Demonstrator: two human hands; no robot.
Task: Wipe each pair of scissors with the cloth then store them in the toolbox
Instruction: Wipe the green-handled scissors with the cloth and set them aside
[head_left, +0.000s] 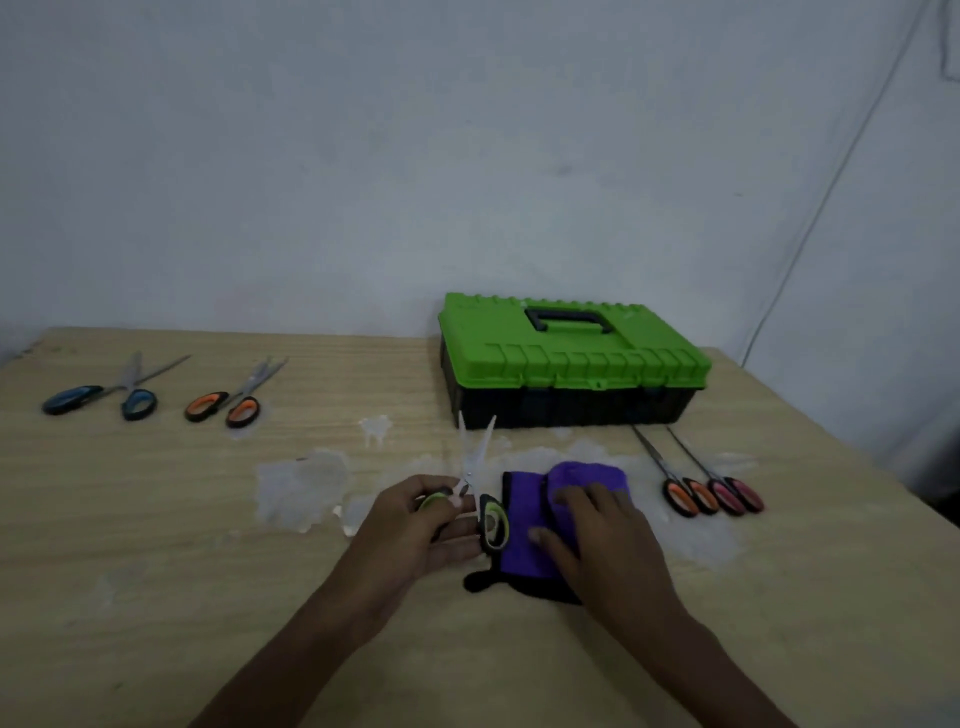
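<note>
Left hand (410, 530) pinching green-handled steel scissors (492, 525), right hand (602, 545) spread flat on fuzzy purple cloth (522, 525)

Five pairs of scissors in all — one blue pair (139, 404), two orange ones, the left orange pair (242, 410) and the right orange pair (681, 498), one red pair (727, 496) and one green pair (492, 522). By place on the one tabletop (156, 519): two left, two right, one in the middle. One toolbox (571, 358) — with one handle (569, 319). One cloth (519, 499).
</note>
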